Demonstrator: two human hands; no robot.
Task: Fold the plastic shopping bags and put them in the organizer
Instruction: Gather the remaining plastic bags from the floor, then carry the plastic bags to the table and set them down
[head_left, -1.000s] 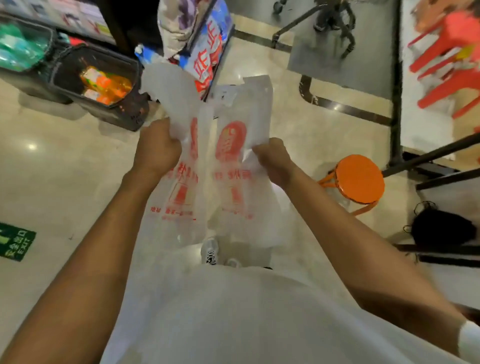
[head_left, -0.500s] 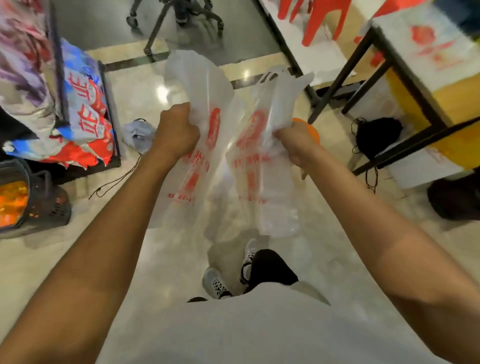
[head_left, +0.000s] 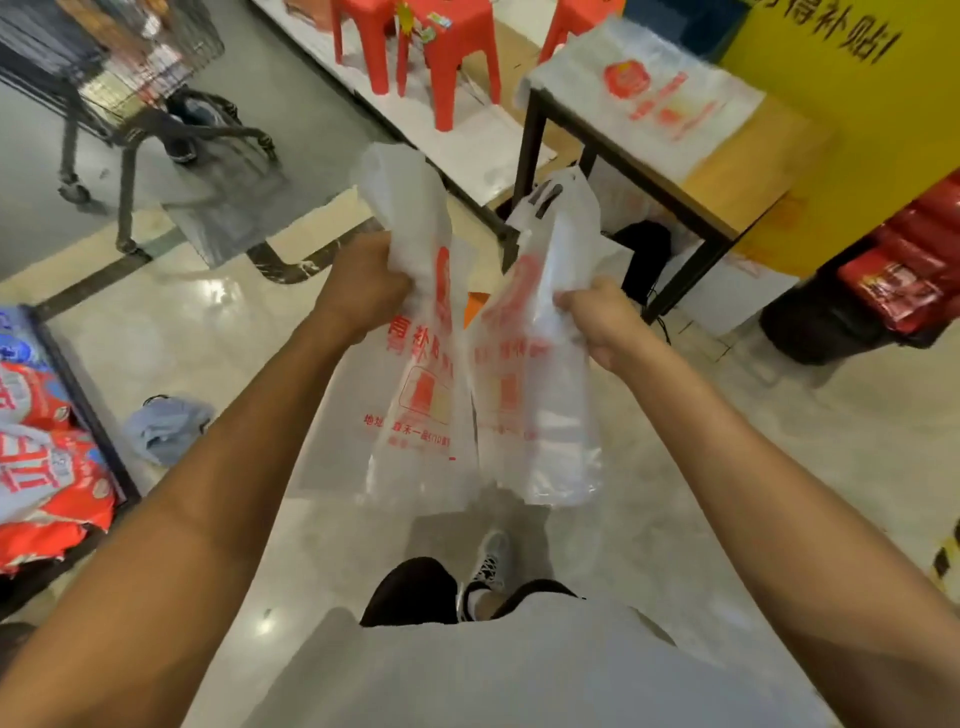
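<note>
Now, far on the left I see red and blue packages (head_left: 47, 467) on a low rack, and a grey cloth (head_left: 166, 426) on the shiny floor (head_left: 182, 322). My left hand (head_left: 358, 291) is clenched on one clear plastic bag (head_left: 421, 395) with red print. Just beside it, my right hand (head_left: 597, 317) is clenched on a second bag (head_left: 540, 410). Both bags hang in the air above my shoes. To the right stands a wooden table (head_left: 737, 171) where another printed bag (head_left: 660, 98) lies flat.
</note>
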